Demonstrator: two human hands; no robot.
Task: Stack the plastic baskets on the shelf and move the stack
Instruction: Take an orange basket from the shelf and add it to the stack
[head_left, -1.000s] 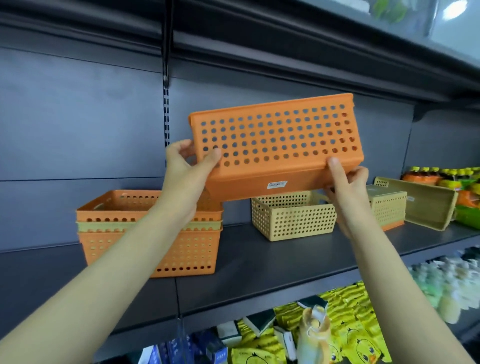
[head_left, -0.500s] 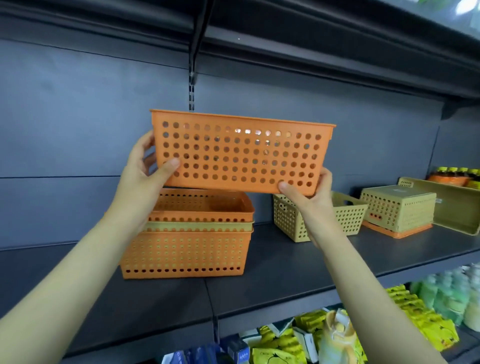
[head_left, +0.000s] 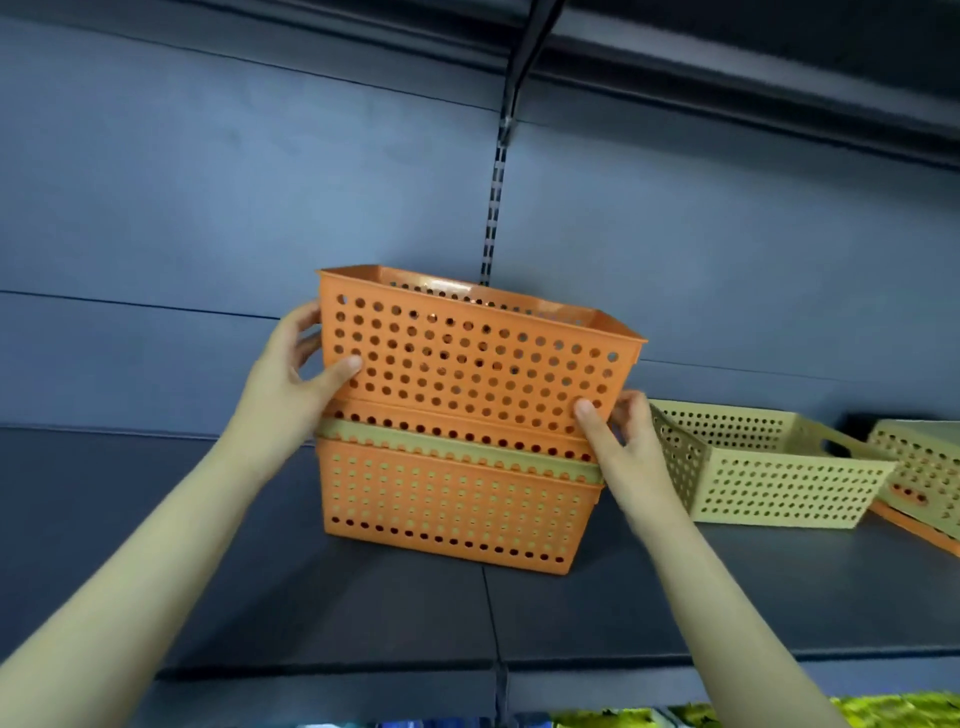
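Note:
I hold an orange perforated basket upright with both hands, its base dipping into the top of the stack. That stack stands on the dark shelf and shows an orange basket outside, a beige one nested in it and an orange one on top. My left hand grips the held basket's left end, thumb on the front wall. My right hand grips its lower right corner. The basket tilts slightly down to the right.
A beige basket sits on the shelf just right of the stack. Further right, an upturned beige basket rests over an orange one at the frame edge. A slotted upright runs up the back panel. Yellow packets lie below.
The orange basket has come down from above the stack and now sits partly in its top. The view has shifted left, so the stack is centred.

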